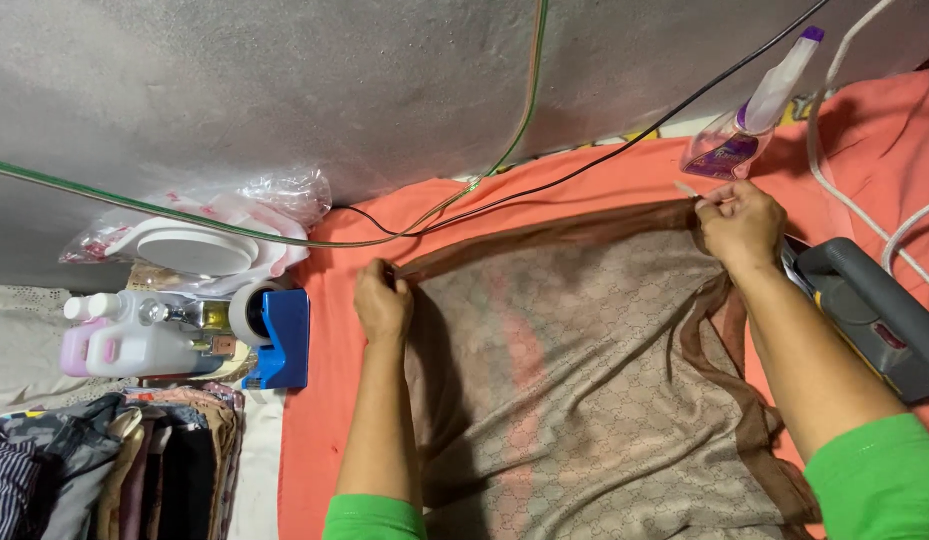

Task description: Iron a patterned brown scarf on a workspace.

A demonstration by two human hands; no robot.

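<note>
Cloth covers almost everything we look down on here: a coral-orange sheet (pixel 325 400) is spread as the working surface, and on top of it lies a sheer beige scarf (pixel 585 380) with a repeating woven pattern and a darker brown border. Our left hand (pixel 383 300) pinches the scarf's far left corner, fingers closed tight on the brown edge, while our right hand (pixel 742 225) grips the far right corner the same way, so the top edge runs taut between the two. Both arms wear bright green sleeves (pixel 875 475). Behind the sheet rises a grey, rough-textured wall (pixel 385 80), with a thin green wire (pixel 525 110) and a black cable (pixel 635 140) hanging across it. A clear spray bottle (pixel 750 125) with a purple nozzle lies at the sheet's far edge, just beyond the right hand. A grey iron (pixel 870 315) rests to the right, close beside our right forearm, and a white cord (pixel 825 130) loops above it. To the left, off the sheet, we see a blue tape dispenser (pixel 280 340), white and pink plastic bottles (pixel 125 345), a crumpled clear bag (pixel 275 195) and a stack of folded garments (pixel 115 470).
</note>
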